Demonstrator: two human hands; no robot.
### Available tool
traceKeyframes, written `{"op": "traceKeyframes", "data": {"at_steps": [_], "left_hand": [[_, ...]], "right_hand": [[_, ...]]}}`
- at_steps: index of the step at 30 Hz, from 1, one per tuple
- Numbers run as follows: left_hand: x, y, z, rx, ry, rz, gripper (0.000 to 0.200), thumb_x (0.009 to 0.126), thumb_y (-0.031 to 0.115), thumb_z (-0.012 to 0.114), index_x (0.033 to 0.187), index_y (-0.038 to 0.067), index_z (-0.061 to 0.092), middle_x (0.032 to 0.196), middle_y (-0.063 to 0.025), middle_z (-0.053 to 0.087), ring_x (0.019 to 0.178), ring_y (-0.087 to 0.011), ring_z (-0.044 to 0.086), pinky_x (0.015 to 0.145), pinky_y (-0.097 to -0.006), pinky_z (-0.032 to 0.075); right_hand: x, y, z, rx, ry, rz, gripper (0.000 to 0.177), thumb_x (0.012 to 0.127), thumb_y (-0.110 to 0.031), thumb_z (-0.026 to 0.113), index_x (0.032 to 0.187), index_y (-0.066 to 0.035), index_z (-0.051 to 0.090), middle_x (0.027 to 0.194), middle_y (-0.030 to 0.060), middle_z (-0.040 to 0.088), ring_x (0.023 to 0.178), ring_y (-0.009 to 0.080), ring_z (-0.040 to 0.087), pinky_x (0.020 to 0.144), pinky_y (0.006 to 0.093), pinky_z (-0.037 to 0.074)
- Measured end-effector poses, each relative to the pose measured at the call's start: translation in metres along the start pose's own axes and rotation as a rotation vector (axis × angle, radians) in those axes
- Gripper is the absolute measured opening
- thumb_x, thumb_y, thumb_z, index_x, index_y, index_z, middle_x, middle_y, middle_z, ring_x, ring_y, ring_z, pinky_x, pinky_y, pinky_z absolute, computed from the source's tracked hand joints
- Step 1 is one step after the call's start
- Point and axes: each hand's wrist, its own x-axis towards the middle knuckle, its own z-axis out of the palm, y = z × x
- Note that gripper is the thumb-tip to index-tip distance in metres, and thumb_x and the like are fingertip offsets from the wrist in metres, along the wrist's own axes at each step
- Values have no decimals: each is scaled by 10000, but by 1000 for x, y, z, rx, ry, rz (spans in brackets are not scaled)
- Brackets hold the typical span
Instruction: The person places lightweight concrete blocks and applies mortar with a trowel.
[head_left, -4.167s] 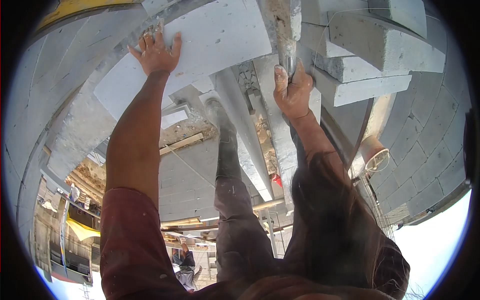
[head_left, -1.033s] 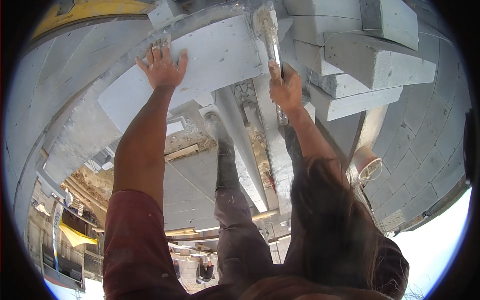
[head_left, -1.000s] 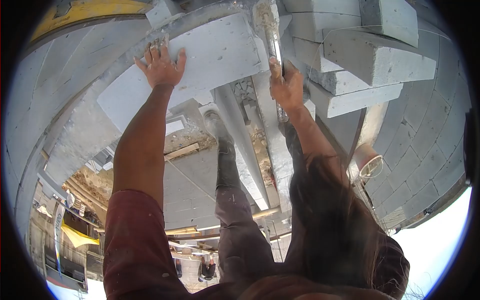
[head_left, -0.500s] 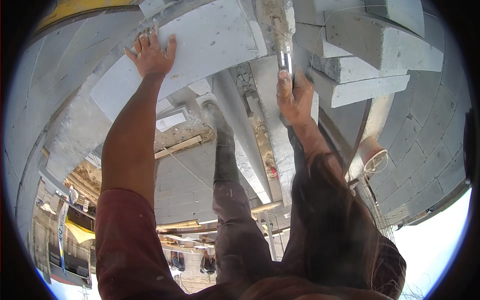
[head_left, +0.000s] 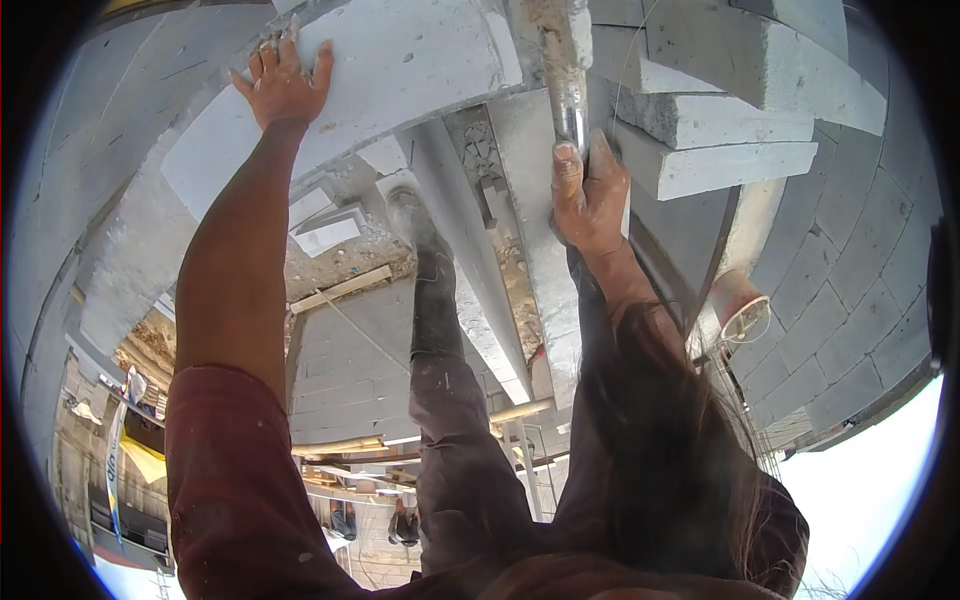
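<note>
One big white block (head_left: pixel 400 75) lies under our left grip (head_left: pixel 283 88), which is spread flat on it; right of that block, our right grip (head_left: pixel 593 200) is wrapped around a dusty metal bar (head_left: pixel 570 100).

Narrow banner (head_left: pixel 112 472), blurred lettering, too small to read

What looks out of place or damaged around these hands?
The blocks stacked beside the right hand look askew: their edges and ends don't line up. Loose chunks, apparently broken pieces, lie on the ground near the boot. The pale slab under the left hand is slightly pitted.
</note>
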Motion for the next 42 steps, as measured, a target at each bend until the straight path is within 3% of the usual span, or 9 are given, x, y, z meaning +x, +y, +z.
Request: {"op": "traceKeyframes", "data": {"at_steps": [5,8,15,23,28,33,36,40,42], "left_hand": [[3,-2,9,58,20,16,784,994,719,358,1558,182,438,1512,-137,505,1482,-313,368,1215,-680,102],[0,1,-1,32,7,4,789,991,725,359,1552,177,448,1512,-132,507,1481,-302,370,1215,-680,103],[2,0,1,2,18,-10,749,995,707,379,1548,208,452,1518,-112,499,1473,-289,383,1218,-679,120],[2,0,1,43,37,16,760,997,712,369,1557,203,441,1509,-131,506,1474,-312,382,1212,-686,113],[1,0,-2,-13,40,2,723,1001,707,344,1564,265,441,1518,-122,516,1483,-313,385,1219,-691,79],[-2,-2,2,-57,77,34,789,1005,701,366,1498,99,498,1470,-161,529,1457,-334,389,1199,-701,105],[1,-1,3,-87,98,53,786,1005,702,362,1485,98,509,1475,-161,525,1455,-335,390,1203,-691,105],[-5,1,-3,-43,42,29,777,1006,694,367,1489,100,502,1476,-166,518,1450,-334,391,1211,-676,106],[9,-2,-7,-22,32,25,771,1007,689,371,1487,101,502,1475,-169,517,1448,-334,393,1213,-673,105]], "right_hand": [[-28,48,31,237,209,-296,406,1022,-344,638,978,52,567,665,201,577,570,390,625,539,389,482],[-46,84,51,-272,-202,184,424,1026,-366,627,978,54,595,671,193,595,616,387,656,568,395,490],[-37,45,28,271,-55,472,427,1049,-458,590,897,-64,531,621,-9,481,525,72,509,428,265,418],[28,34,31,348,207,-287,355,1021,-312,632,1061,34,565,627,90,548,571,199,614,534,339,456],[39,50,51,229,-98,348,425,1033,-390,612,935,24,627,633,178,547,544,274,501,557,404,460],[37,19,24,185,-6,167,421,1022,-362,642,927,45,590,621,147,547,522,255,519,521,372,447],[38,27,28,425,217,-263,404,987,-324,694,983,62,577,639,172,589,499,303,585,498,383,452],[41,72,62,-258,-156,168,505,1008,-417,639,984,88,636,666,223,626,562,351,632,558,425,494],[46,77,58,-94,-154,314,531,1015,-452,617,954,75,638,667,226,623,582,356,638,578,431,497]]}}
